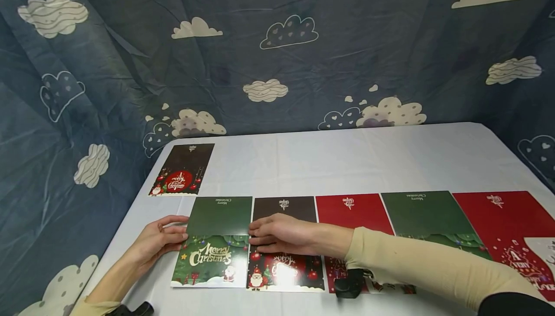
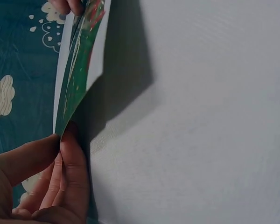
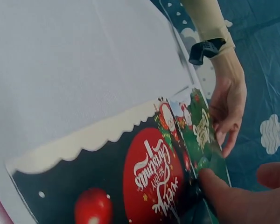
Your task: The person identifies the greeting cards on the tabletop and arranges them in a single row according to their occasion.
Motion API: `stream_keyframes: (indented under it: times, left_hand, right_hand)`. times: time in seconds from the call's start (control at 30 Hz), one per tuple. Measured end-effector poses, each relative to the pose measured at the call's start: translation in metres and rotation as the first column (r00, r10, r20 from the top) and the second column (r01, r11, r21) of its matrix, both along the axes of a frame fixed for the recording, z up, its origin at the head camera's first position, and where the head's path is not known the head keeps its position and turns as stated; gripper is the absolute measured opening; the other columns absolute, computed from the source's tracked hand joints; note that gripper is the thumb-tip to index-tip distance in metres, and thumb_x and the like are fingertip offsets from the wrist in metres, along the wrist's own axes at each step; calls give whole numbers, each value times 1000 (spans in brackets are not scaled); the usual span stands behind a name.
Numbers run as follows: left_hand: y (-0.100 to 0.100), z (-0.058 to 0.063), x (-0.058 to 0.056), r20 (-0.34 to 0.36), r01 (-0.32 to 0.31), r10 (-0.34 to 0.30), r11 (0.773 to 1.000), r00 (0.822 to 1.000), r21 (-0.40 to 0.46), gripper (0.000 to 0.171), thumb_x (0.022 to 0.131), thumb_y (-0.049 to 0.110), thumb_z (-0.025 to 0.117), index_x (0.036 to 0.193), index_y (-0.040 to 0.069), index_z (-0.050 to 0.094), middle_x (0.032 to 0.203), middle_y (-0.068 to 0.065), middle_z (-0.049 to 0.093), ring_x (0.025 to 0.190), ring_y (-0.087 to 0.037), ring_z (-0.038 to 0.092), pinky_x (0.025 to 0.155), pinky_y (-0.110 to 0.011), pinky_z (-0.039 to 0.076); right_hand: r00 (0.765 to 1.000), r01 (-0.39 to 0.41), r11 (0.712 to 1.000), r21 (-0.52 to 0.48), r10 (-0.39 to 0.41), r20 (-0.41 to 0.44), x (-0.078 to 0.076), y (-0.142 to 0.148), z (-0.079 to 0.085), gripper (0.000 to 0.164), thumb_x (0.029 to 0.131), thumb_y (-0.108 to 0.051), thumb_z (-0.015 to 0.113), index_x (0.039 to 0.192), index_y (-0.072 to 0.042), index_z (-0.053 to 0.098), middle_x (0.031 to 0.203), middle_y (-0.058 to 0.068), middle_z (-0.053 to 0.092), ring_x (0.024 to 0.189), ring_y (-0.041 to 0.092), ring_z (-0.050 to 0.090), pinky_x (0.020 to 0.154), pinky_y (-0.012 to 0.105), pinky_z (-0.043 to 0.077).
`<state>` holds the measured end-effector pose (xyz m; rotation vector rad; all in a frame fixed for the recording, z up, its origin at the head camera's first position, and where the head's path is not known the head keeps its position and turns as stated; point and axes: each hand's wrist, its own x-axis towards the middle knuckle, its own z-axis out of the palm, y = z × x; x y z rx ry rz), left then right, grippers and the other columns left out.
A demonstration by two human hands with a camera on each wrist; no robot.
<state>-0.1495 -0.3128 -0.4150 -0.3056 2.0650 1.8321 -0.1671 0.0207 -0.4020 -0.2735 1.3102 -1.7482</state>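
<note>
An unfolded green Christmas card (image 1: pixel 215 260) with "Merry Christmas" lettering lies at the left end of a row, its plain half away from me. My left hand (image 1: pixel 151 244) pinches its left edge, thumb on one face and fingers on the other, as the left wrist view shows. That edge bows up there, casting a shadow on the white cloth. At the opposite edge, my right hand (image 1: pixel 282 233) holds the card by its fingertips near the middle fold. The right hand overlaps the neighbouring black Christmas card (image 1: pixel 284 204), which has a red round motif (image 3: pixel 154 177).
Further right in the row lie a red card (image 1: pixel 347 207), another green card (image 1: pixel 427 210) and a larger-looking red card (image 1: pixel 498 215), partly under my right sleeve (image 1: pixel 416 258). A separate black card (image 1: pixel 182 169) sits at the back left of the white-covered table (image 1: pixel 325 162). Cloud-print fabric (image 1: pixel 243 60) hangs behind.
</note>
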Motion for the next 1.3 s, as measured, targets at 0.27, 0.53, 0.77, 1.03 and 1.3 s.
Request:
stream_keyframes:
  times: [0.27,0.53,0.77,1.03,1.3]
  left_hand:
    - [-5,-2,0,30,-13,11,998,1000,62,49,83,1,67,127,-5,45,89,-3,69,73,-11,64,64,-25,55]
    - [-8,-4,1,26,4,-8,991,1000,136,40,84,-1,66,120,-1,50,90,-2,69,74,-11,65,65,-24,55]
    - [-9,-4,2,17,12,-16,984,1000,179,31,84,-2,65,114,5,57,89,0,68,76,-10,64,67,-24,55]
    - [-6,-3,3,18,14,-18,979,1000,203,33,85,-2,64,116,3,55,92,0,68,79,-10,65,69,-25,55]
    - [-2,-2,0,15,-7,4,977,1000,212,37,86,-2,63,121,0,51,97,-2,69,83,-10,65,70,-24,55]
  right_hand:
    - [996,89,994,67,-87,-38,-7,-1,-1,45,95,-5,50,133,14,37,125,22,54,109,32,57,87,37,51]
    - [994,85,989,124,-75,-82,-12,-4,-4,38,93,-1,51,127,15,43,107,22,63,96,33,64,79,36,54]
    - [996,67,990,120,-60,-68,-14,-9,-3,34,92,1,52,123,14,47,101,24,64,81,25,67,77,35,55]
    - [989,70,991,112,-54,-140,-14,-17,-5,14,89,1,57,100,9,57,88,25,64,72,25,67,75,38,56]
    - [985,101,991,89,-86,-153,-16,-22,-4,9,88,4,57,93,11,54,80,20,61,67,25,68,70,40,56]
